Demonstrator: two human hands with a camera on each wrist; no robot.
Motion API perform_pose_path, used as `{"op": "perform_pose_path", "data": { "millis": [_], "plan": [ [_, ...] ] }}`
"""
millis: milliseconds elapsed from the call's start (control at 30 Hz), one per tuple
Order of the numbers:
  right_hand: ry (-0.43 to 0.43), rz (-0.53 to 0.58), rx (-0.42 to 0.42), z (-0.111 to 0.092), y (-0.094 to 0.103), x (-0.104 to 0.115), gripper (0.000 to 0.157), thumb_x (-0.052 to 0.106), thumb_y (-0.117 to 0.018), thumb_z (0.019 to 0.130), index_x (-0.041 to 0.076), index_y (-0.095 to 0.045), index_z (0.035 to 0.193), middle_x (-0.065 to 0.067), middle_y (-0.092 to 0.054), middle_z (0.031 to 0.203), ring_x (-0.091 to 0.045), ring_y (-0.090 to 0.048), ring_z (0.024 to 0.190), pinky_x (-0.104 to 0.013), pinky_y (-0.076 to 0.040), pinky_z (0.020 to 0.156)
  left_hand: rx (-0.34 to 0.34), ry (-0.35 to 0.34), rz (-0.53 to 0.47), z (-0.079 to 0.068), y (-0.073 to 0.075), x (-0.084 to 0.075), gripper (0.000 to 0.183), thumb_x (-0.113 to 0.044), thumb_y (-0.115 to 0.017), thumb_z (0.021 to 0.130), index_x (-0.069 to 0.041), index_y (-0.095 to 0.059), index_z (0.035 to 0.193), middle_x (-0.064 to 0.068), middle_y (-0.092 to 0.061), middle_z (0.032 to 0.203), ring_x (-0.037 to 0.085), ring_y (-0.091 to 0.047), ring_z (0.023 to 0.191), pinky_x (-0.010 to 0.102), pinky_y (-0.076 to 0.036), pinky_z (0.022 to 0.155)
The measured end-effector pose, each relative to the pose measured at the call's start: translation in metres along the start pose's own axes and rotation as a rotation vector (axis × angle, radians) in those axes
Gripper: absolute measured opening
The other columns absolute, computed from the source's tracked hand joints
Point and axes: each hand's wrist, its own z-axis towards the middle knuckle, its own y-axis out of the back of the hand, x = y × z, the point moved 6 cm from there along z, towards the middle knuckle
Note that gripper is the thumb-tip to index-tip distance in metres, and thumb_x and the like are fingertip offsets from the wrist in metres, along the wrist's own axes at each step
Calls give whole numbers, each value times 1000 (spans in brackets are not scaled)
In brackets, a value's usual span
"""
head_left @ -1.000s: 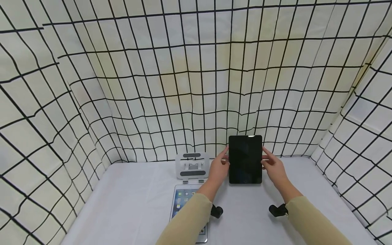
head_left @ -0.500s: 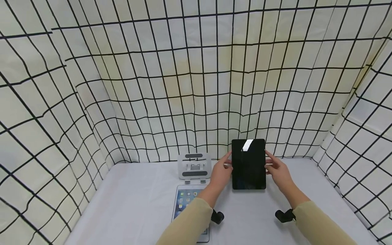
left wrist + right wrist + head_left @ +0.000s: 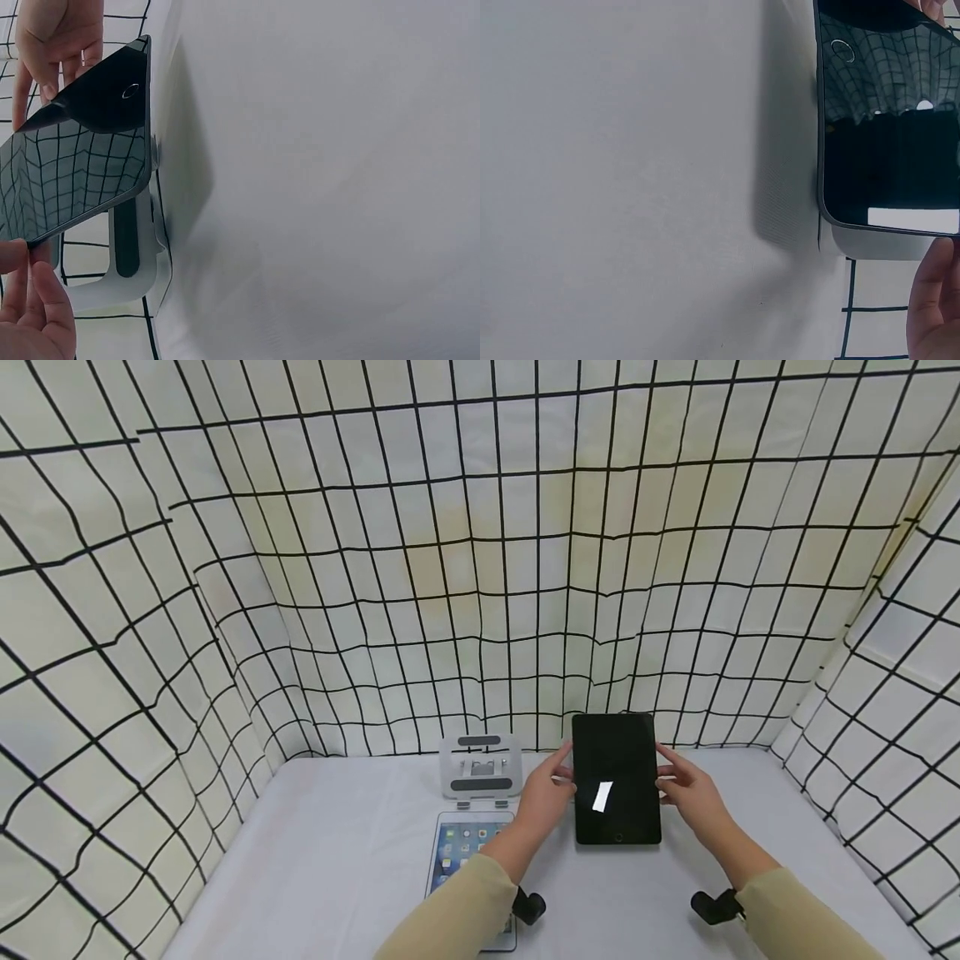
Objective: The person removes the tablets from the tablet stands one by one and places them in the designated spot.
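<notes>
Both hands hold a black tablet upright by its long side edges, its dark glossy screen facing me. My left hand pinches the left edge between thumb and fingers; my right hand does the same at the right edge. Behind the tablet, a white stand with a dark pad shows in the left wrist view, mostly hidden by the tablet. In the right wrist view only a pale strip of that stand shows past the tablet's edge. The tablet's lower edge is close over the white cloth.
Left of the hands, a second white stand with dark grey pads stands on the white-covered table. A white tablet with a lit screen of icons lies before it, partly covered by the left sleeve. Grid-patterned cloth walls rise around the table.
Both hands have brought the black tablet lower and nearer to me, slightly rightward in view. The bright reflection has slid down its screen. The white tablet and the left stand stay in place.
</notes>
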Motion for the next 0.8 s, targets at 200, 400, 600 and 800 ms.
{"op": "perform_pose_path", "data": {
  "millis": [200,400,600,800],
  "plan": [
    [0,-4,38,-8,1,2,61,9,-49,94,28,-26,146,-19,-50,123,-27,-55,100,-30,-52,76,6,30,-26,-7,0,1,68,2,-60,82,-40,-45,134,-6,-59,92,7,-55,73,24,-44,56],
    [-48,11,86,-16,3,-3,62,9,-50,93,27,-25,147,-19,-49,124,-26,-54,102,-33,-52,78,34,63,-47,-18,-3,-3,70,5,-61,79,-37,-47,133,-3,-60,87,9,-52,64,23,-40,52],
    [-106,31,116,-27,4,-11,63,11,-53,92,26,-26,147,-18,-49,123,-25,-53,102,-35,-51,79,61,80,-62,-29,-7,0,71,7,-63,77,-31,-47,135,-2,-61,85,9,-53,62,23,-40,51],
    [-148,43,133,-36,-1,-18,63,12,-56,90,23,-28,146,-18,-49,121,-22,-56,98,-35,-52,78,72,111,-76,-39,-9,9,71,8,-63,75,-29,-48,135,-2,-61,83,11,-54,64,24,-40,51]
  ]
}}
